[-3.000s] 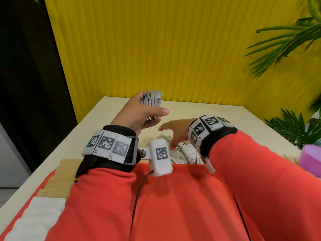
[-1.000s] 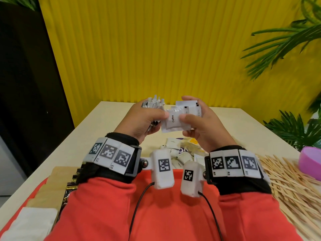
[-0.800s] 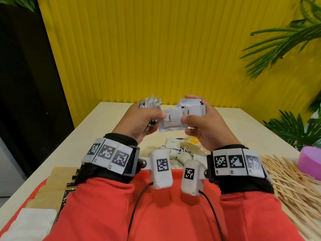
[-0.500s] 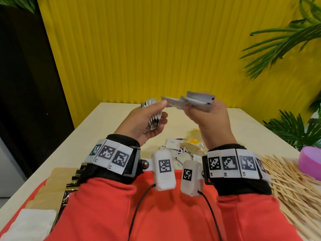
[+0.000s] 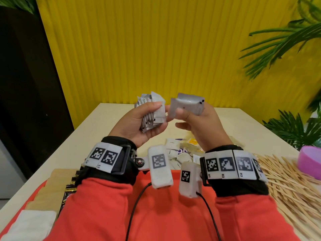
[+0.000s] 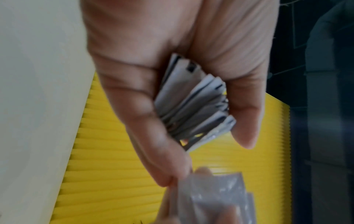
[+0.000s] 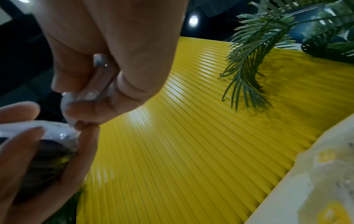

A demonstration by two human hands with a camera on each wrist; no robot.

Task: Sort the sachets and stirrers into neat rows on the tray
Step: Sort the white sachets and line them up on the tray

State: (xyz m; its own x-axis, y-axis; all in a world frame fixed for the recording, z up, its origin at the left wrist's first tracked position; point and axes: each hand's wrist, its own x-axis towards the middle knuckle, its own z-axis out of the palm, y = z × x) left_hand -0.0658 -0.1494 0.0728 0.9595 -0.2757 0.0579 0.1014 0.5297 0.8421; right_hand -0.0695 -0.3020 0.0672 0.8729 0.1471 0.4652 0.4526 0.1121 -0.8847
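Note:
Both hands are raised above the table. My left hand (image 5: pixel 147 117) grips a thick stack of white sachets (image 5: pixel 151 110), fanned between thumb and fingers (image 6: pixel 193 104). Just to its right, my right hand (image 5: pixel 192 117) pinches a few more white sachets (image 5: pixel 187 106) between thumb and forefinger (image 7: pixel 99 84), and their edge nearly touches the left stack. Loose white sachets (image 5: pixel 171 145) and a yellow one (image 5: pixel 192 141) lie on the table below the hands. Wooden stirrers (image 5: pixel 284 178) are heaped at the right. The red tray (image 5: pixel 156 214) lies under my forearms.
Brown and dark sachets (image 5: pixel 57 181) and a white stack (image 5: pixel 29 225) lie on the tray's left side. A purple bowl (image 5: pixel 311 162) stands at the right edge. Green plants (image 5: pixel 293 129) flank the table's right. A yellow ribbed wall (image 5: pixel 156 49) is behind.
My right hand picked up sachets from the table pile and lifted them to the left hand. One sachet passed onto the left stack; the right hand still holds a few.

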